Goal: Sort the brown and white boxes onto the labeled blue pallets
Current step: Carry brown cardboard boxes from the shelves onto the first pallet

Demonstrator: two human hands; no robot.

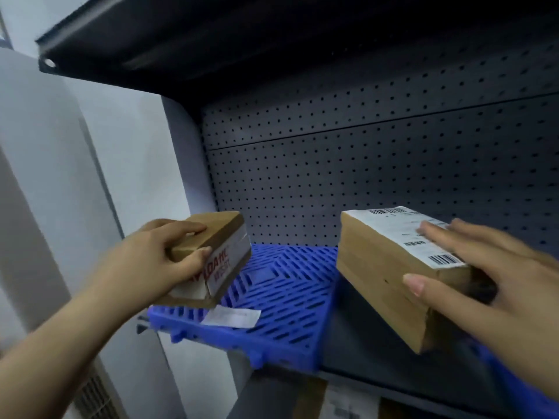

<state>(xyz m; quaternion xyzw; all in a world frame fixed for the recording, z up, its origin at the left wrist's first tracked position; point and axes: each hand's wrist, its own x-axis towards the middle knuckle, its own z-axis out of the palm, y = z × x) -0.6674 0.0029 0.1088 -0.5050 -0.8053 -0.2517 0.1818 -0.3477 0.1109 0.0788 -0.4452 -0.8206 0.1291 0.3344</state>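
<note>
Sorting looks barely begun from where I stand: the pallet (287,297) on the shelf (378,358) carries no box on the slats I can see, only a paper tag (231,317) at its front edge, too blurred to read. Both boxes in view are brown and both are in my hands, so neither is placed yet. A strip of a second pallet (514,382) shows at the far right; what lies on it is out of view.

My left hand (157,261) grips the small box (223,237), fingers curled over its top and thumb pressed on the taped near face. It sits low over the pallet's front left corner, tilted; whether it touches the slats I cannot tell. My right hand (484,282) holds the big box (378,267) in a wide span: fingers laid almost straight across the white shipping label on top, thumb clamped on the near side. That box hangs tilted over the dark strip of shelf between the two pallets, its far end near the first pallet's right edge, resting on nothing I can see
</note>
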